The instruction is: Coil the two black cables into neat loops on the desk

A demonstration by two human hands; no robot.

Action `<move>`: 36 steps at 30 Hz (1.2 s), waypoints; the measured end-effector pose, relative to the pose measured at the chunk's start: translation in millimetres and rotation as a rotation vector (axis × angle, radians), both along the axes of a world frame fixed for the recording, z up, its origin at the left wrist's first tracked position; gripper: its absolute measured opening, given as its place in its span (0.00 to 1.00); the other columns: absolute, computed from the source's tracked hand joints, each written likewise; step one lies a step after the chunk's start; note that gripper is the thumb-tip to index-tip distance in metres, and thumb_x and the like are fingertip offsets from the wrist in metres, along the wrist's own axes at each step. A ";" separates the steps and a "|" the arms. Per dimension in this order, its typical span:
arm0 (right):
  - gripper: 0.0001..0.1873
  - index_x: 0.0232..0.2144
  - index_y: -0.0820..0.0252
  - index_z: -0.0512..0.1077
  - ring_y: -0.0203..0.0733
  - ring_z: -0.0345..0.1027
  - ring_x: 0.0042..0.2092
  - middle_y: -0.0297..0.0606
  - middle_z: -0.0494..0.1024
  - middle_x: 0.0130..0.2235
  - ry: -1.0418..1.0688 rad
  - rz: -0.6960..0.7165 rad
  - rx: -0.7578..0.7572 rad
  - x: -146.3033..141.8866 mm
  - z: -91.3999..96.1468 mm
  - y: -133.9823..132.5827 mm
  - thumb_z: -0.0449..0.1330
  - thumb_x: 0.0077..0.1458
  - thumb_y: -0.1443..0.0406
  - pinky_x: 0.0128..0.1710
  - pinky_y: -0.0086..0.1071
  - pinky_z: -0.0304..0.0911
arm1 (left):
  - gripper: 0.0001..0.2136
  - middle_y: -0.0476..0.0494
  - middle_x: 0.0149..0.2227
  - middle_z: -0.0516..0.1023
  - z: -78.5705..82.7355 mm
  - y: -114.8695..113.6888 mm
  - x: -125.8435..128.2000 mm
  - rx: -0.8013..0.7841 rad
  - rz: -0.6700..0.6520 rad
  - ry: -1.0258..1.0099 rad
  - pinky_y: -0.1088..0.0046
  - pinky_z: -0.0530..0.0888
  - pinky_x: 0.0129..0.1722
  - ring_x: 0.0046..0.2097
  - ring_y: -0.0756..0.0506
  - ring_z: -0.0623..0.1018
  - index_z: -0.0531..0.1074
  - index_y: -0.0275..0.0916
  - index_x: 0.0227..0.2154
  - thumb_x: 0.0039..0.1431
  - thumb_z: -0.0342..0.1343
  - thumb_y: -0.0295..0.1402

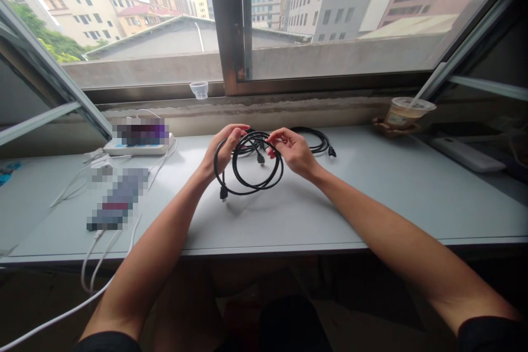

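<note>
A black cable (252,193) hangs in loose loops above the table, held between both my hands. My left hand (223,151) is closed on the left side of the coil, its thumb pressed over the strands. At the upper right of the loops, my right hand (292,149) pinches the cable between thumb and fingers. One metal-tipped plug (223,193) dangles at the lower left; another black plug (260,159) shows through the loops. Behind my hands, a second coiled black cable lies on the table, its plug (332,152) pointing right; my hands partly hide it.
On the left are a white power strip (140,148), a blurred-out device (119,198) and white cords (84,264). A drink cup with straw (406,115) stands at the back right, near a white case (466,155). A clear plastic cup (199,90) sits on the window ledge.
</note>
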State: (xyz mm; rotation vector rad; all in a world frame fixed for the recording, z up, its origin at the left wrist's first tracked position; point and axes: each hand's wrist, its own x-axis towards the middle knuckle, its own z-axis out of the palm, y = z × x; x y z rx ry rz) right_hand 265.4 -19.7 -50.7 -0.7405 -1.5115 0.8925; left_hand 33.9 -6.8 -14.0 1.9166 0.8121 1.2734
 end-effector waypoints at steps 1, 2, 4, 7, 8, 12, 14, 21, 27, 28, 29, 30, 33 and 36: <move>0.24 0.39 0.57 0.77 0.40 0.75 0.33 0.38 0.78 0.37 -0.019 -0.011 0.010 -0.3 0.7 -1.7 0.66 0.60 0.43 0.35 0.38 0.78 | 0.26 0.36 0.48 0.82 -0.3 -0.5 0.7 -0.034 -0.038 -0.004 0.65 0.82 0.46 0.50 0.40 0.82 0.78 0.37 0.52 0.68 0.56 0.55; 0.24 0.40 0.58 0.80 0.40 0.75 0.34 0.41 0.79 0.39 -0.039 -0.025 0.023 -0.2 1.1 -3.1 0.65 0.61 0.43 0.36 0.38 0.78 | 0.26 0.35 0.49 0.82 -0.9 -0.8 1.4 -0.065 -0.077 0.003 0.66 0.82 0.45 0.50 0.39 0.82 0.78 0.36 0.52 0.66 0.60 0.55; 0.23 0.40 0.58 0.83 0.42 0.77 0.38 0.45 0.79 0.47 -0.096 -0.046 0.069 0.8 1.2 -4.5 0.67 0.60 0.44 0.38 0.39 0.78 | 0.26 0.34 0.50 0.82 -2.8 -0.9 2.6 -0.106 -0.136 0.037 0.67 0.83 0.42 0.50 0.39 0.82 0.78 0.36 0.52 0.59 0.68 0.50; 0.20 0.40 0.56 0.86 0.46 0.77 0.45 0.47 0.78 0.52 -0.248 -0.063 0.154 3.9 -0.7 -2.9 0.71 0.57 0.48 0.42 0.41 0.77 | 0.22 0.34 0.51 0.82 -5.7 -0.5 3.9 -0.126 -0.135 0.051 0.68 0.84 0.38 0.48 0.40 0.83 0.78 0.36 0.50 0.58 0.71 0.44; 0.18 0.40 0.56 0.86 0.47 0.77 0.46 0.47 0.78 0.53 -0.311 -0.070 0.183 5.2 -1.4 -1.6 0.71 0.57 0.50 0.45 0.42 0.77 | 0.21 0.34 0.50 0.82 -6.2 -0.3 4.0 -0.129 -0.123 0.044 0.68 0.84 0.38 0.48 0.40 0.83 0.78 0.35 0.49 0.59 0.69 0.44; 0.11 0.39 0.55 0.84 0.52 0.75 0.54 0.47 0.77 0.54 -0.500 -0.162 0.291 12.7 -1.9 4.7 0.66 0.62 0.56 0.55 0.49 0.72 | 0.18 0.35 0.51 0.83 -6.1 1.8 2.0 -0.129 -0.114 0.032 0.63 0.86 0.44 0.47 0.41 0.83 0.80 0.35 0.48 0.60 0.68 0.42; 0.09 0.40 0.56 0.83 0.54 0.73 0.54 0.48 0.77 0.53 -0.550 -0.211 0.314 18.6 -0.3 8.0 0.66 0.61 0.59 0.55 0.50 0.71 | 0.17 0.35 0.52 0.83 -5.0 3.4 -0.5 -0.127 -0.107 0.019 0.61 0.85 0.48 0.49 0.40 0.84 0.81 0.35 0.47 0.59 0.68 0.41; 0.33 0.68 0.52 0.68 0.52 0.73 0.53 0.43 0.81 0.53 -0.714 -0.142 0.333 38.1 -0.6 13.0 0.54 0.62 0.72 0.59 0.50 0.68 | 0.16 0.37 0.40 0.86 0.2 4.7 -6.8 -0.226 -0.023 -0.007 0.59 0.83 0.52 0.46 0.40 0.86 0.81 0.34 0.47 0.59 0.67 0.37; 0.35 0.73 0.47 0.63 0.59 0.63 0.64 0.46 0.72 0.65 -0.944 -0.297 0.610 20.7 9.2 -3.6 0.58 0.66 0.68 0.62 0.54 0.62 | 0.17 0.37 0.43 0.86 -1.6 1.5 0.8 -0.185 -0.047 -0.037 0.58 0.84 0.49 0.47 0.39 0.86 0.80 0.34 0.46 0.59 0.68 0.40; 0.31 0.70 0.45 0.68 0.59 0.63 0.63 0.44 0.74 0.65 -0.970 -0.315 0.639 17.1 12.4 -6.5 0.58 0.67 0.67 0.61 0.54 0.62 | 0.16 0.37 0.43 0.86 -1.8 0.9 2.0 -0.169 -0.051 -0.031 0.58 0.84 0.49 0.45 0.39 0.86 0.80 0.34 0.46 0.60 0.68 0.41; 0.26 0.66 0.45 0.72 0.59 0.64 0.62 0.43 0.76 0.63 -0.993 -0.329 0.656 14.4 15.4 -8.8 0.58 0.68 0.66 0.60 0.53 0.62 | 0.16 0.37 0.43 0.86 -1.9 0.3 2.9 -0.153 -0.050 -0.021 0.57 0.83 0.50 0.44 0.40 0.86 0.81 0.35 0.46 0.60 0.67 0.40; 0.23 0.63 0.45 0.75 0.58 0.66 0.60 0.43 0.78 0.61 -1.010 -0.344 0.662 12.8 17.9 -10.2 0.58 0.69 0.65 0.57 0.52 0.62 | 0.15 0.38 0.43 0.86 -1.7 -0.3 3.5 -0.137 -0.047 -0.012 0.57 0.83 0.52 0.43 0.40 0.86 0.81 0.35 0.46 0.61 0.67 0.40; 0.17 0.56 0.48 0.80 0.54 0.69 0.51 0.42 0.83 0.52 -1.037 -0.392 0.648 15.6 21.2 -8.9 0.55 0.72 0.64 0.51 0.48 0.63 | 0.15 0.37 0.44 0.86 -0.5 -2.5 4.1 -0.123 -0.045 -0.004 0.57 0.81 0.55 0.47 0.39 0.86 0.80 0.36 0.46 0.61 0.67 0.39; 0.20 0.56 0.51 0.80 0.52 0.69 0.47 0.43 0.84 0.47 -1.042 -0.462 0.624 27.9 19.3 -1.5 0.52 0.72 0.67 0.48 0.46 0.64 | 0.16 0.37 0.45 0.86 0.3 -3.3 3.6 -0.148 -0.071 -0.028 0.56 0.81 0.56 0.50 0.38 0.86 0.79 0.36 0.47 0.61 0.68 0.41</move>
